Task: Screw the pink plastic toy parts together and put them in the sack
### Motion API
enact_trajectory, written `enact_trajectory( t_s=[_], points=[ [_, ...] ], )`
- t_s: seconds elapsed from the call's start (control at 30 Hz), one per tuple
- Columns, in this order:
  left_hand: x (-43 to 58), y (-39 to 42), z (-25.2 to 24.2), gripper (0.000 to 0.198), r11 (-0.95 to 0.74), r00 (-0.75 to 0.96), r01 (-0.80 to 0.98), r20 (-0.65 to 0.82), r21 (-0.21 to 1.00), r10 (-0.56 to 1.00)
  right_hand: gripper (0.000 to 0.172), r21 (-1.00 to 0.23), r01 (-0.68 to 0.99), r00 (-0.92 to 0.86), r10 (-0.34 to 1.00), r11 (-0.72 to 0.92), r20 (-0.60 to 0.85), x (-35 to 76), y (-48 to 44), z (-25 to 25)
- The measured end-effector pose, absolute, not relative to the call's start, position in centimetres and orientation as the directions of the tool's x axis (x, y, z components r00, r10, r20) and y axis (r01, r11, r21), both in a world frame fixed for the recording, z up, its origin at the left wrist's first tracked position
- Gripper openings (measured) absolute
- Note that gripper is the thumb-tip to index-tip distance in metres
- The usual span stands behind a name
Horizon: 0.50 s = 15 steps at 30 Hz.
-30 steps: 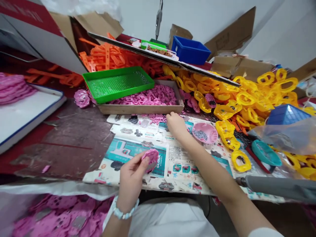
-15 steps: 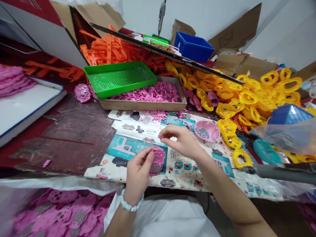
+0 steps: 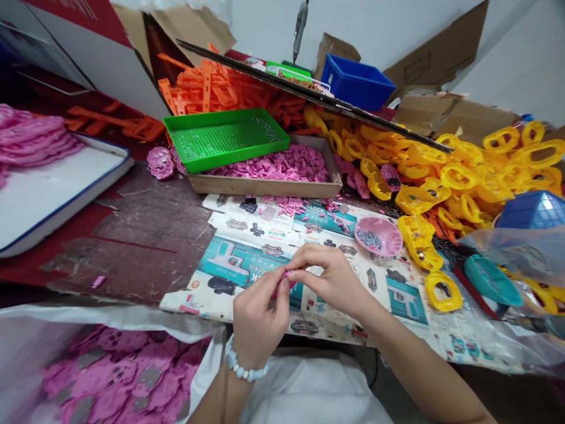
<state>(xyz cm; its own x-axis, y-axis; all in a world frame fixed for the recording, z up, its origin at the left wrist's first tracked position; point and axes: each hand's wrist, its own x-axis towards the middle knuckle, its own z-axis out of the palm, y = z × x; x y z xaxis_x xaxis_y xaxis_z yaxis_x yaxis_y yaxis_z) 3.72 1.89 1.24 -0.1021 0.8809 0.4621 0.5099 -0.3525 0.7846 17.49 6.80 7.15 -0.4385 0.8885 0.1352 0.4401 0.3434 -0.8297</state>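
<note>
**A:** What do the hands hold at this moment?

**B:** The left hand [image 3: 259, 315] and the right hand [image 3: 331, 281] meet above the printed paper sheets [image 3: 247, 253] on the bench [image 3: 132, 247]. Their fingers [image 3: 304, 264] are closed in a pinch on one small pink plastic piece [image 3: 286, 277], which they mostly hide.

**A:** How will it handle?

**B:** I judge it light and rather stiff, perhaps a little slippery. Better to take it by the edges.

**A:** What is near?

**B:** Ahead is a wooden tray [image 3: 265, 187] of pink pieces [image 3: 269, 168]. To the right is a pink dish [image 3: 378, 237] with metal bits [image 3: 369, 239].
</note>
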Motion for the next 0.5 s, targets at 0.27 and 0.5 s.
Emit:
enact_trajectory(
  t_s=[0.27,0.5],
  points=[
    [2.4,1.9,0.8,0.019,-0.261,-0.15,0.381,0.338,0.887,0.929,0.012,-0.834,0.458,-0.596,0.803,0.309,-0.029,17.6,8.7,7.6],
    [0.7,1.5,0.2,0.022,-0.113,-0.268,0.287,0.194,0.951,0.944,0.028,-0.362,0.802,-0.495,0.868,0.476,0.045,13.8,16.8,4.3]
  ],
)
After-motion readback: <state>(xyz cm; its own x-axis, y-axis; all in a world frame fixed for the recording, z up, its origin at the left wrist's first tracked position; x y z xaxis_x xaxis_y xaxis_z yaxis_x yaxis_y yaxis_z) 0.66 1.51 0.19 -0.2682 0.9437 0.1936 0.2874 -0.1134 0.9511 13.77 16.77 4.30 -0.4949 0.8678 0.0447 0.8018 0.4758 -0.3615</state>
